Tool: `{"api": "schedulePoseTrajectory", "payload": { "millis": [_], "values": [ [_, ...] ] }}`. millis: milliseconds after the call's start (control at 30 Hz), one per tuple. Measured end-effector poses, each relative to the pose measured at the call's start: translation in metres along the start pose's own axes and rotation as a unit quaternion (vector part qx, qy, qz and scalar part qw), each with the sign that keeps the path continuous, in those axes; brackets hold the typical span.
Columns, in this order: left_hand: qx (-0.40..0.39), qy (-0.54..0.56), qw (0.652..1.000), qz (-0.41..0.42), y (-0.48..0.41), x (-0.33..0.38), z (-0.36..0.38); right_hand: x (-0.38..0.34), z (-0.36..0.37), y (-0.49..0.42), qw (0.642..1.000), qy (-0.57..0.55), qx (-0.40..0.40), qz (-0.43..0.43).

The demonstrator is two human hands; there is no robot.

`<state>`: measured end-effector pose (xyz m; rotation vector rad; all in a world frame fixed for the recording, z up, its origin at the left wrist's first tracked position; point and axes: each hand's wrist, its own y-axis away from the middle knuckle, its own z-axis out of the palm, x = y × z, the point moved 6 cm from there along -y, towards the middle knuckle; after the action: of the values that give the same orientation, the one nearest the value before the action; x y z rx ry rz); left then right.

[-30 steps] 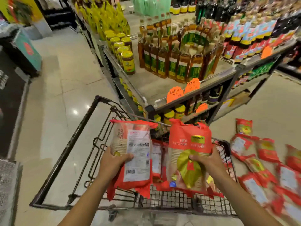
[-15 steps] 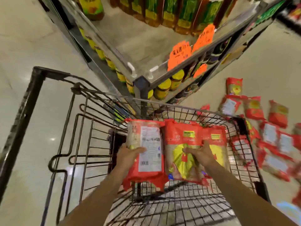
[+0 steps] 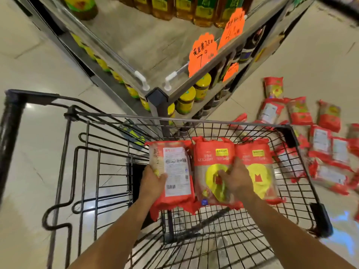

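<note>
My left hand grips a red packet by its left edge, white label side up, low inside the black wire shopping cart. My right hand holds a second red packet with a yellow emblem, fingers curled over its front. A third matching packet lies in the cart just right of it, touching my right hand's packet.
Several more red packets lie scattered on the tiled floor right of the cart. A metal shelf unit with oil bottles, yellow-lidded jars and orange price tags stands directly ahead of the cart.
Both hands have lowered their packets from above the cart down into its basket, side by side. The view tilted further downward.
</note>
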<state>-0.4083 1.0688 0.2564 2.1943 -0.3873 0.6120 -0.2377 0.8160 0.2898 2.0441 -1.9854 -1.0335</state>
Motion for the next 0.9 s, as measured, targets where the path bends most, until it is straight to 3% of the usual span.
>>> {"api": "schedulePoseTrajectory", "payload": {
  "millis": [100,233,400,500,700,900],
  "values": [
    [-0.030,-0.069,0.996,0.036,0.021,0.022,-0.023,-0.043,-0.016,0.029,0.991,0.110,-0.015,-0.079],
    [-0.040,-0.129,0.983,0.127,0.051,0.057,-0.063,-0.107,-0.050,0.070,0.967,0.166,-0.048,-0.187],
    [0.068,-0.261,0.924,0.272,0.157,0.165,-0.139,-0.186,-0.126,0.137,0.917,0.224,0.039,-0.328],
    [0.179,-0.314,0.862,0.355,0.222,0.220,-0.172,-0.211,-0.183,0.184,0.890,0.228,0.111,-0.379],
    [0.299,-0.364,0.784,0.404,0.334,0.287,-0.184,-0.196,-0.284,0.247,0.873,0.215,0.179,-0.399],
    [0.299,-0.335,0.740,0.500,0.409,0.348,-0.118,-0.100,-0.374,0.264,0.890,0.169,0.247,-0.344]
  ]
}}
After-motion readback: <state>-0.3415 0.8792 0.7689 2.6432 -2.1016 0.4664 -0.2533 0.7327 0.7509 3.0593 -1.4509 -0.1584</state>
